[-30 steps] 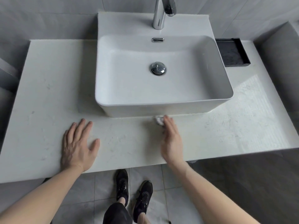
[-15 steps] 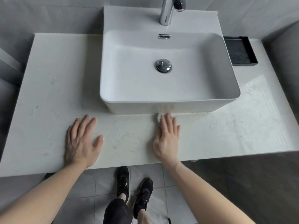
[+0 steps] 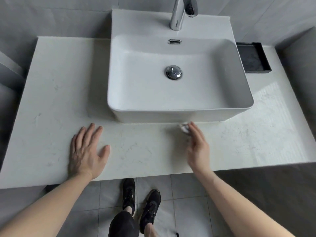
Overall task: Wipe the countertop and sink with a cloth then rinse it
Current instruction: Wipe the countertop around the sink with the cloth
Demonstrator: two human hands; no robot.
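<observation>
A person stands at a pale, marble-veined stone counter (image 3: 51,93), both bare hands down on its front strip before a white rectangular ceramic vessel sink (image 3: 179,115). The left hand (image 3: 87,151) lies flat, palm down, its fingers straight and spread, holding nothing, well to the left of the sink's front wall. The right hand (image 3: 197,146), blurred, reaches toward the base of that wall with its fingers extended and close together over a small crumpled white cloth (image 3: 184,128); the cloth peeks out just left of the fingertips, on the counter right against the foot of the sink. Whether the fingers press or merely cover the cloth cannot be told through the blur, though the grip looks straight rather than curled. A chrome tap (image 3: 177,16) rises behind the basin, a chrome drain plug (image 3: 173,72) sits at its centre, and a black rectangular tray (image 3: 253,57) rests just to its right.
</observation>
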